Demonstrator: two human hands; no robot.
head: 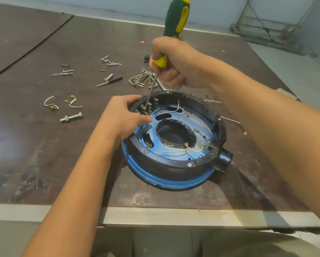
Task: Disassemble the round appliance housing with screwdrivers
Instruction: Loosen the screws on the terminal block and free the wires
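Housing (166, 166) rim gripped by left hand (122, 115); right hand (175, 60) clamped round screwdriver (175, 17), tip inside.

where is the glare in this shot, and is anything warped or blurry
Head view: pale glare sits on the table at the left; the wide lens slightly bends the table's straight edges; the housing and the screwdriver look sharp; the housing throws a soft shadow toward the lower right.
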